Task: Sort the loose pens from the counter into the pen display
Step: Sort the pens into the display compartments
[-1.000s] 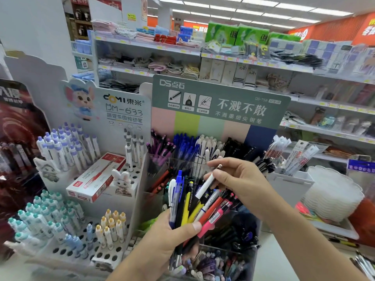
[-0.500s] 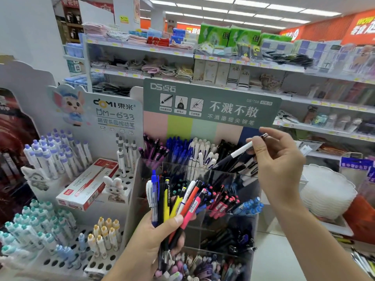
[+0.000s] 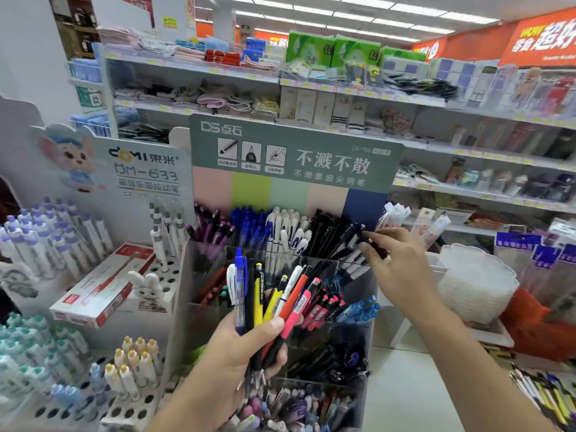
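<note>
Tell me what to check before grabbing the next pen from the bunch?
1. Left hand grips the bunch firmly: ok.
2. Right hand empty: cannot tell, something dark sits at its fingertips.
3. Last pen fully seated among the black pens: cannot tell.
4. Pen tops in the bunch fanned and easy to pick: ok.
5. Display compartments visible for matching colours: ok.

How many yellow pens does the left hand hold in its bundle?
2, both in the bundle that the left hand grips: an upright yellow pen near its middle, and a leaning yellow pen just right of it. Others may be hidden behind.
</note>
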